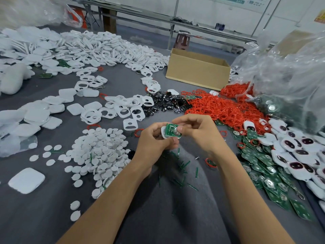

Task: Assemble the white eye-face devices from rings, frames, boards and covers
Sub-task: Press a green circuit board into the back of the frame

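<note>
both hands meet above the grey table (158,217), near its front edge. the left hand (154,140) grips a white frame (164,133) from below; the right hand (197,128) pinches a green board (170,129) and presses it into that frame. step in hand appears to be board seating. next move likely calls for a white cover (26,180), lying well apart to the left.
</note>
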